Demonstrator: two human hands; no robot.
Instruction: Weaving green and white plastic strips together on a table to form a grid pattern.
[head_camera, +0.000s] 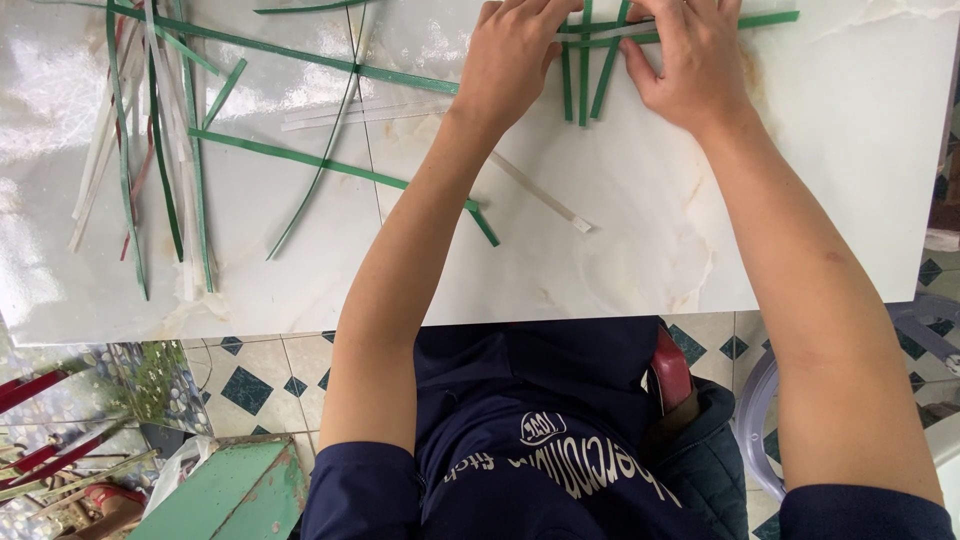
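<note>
Both hands press flat, nothing clenched: left hand and right hand pin woven green strips on white marble table; loose strips lie far left.

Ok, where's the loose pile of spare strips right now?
In the head view, the pile lies on the white slab's far left, well left of the left hand.

Glossy, smooth marble-look tabletop; thin, flat, plastic-looking green strips; matt dark cloth shirt.
</note>
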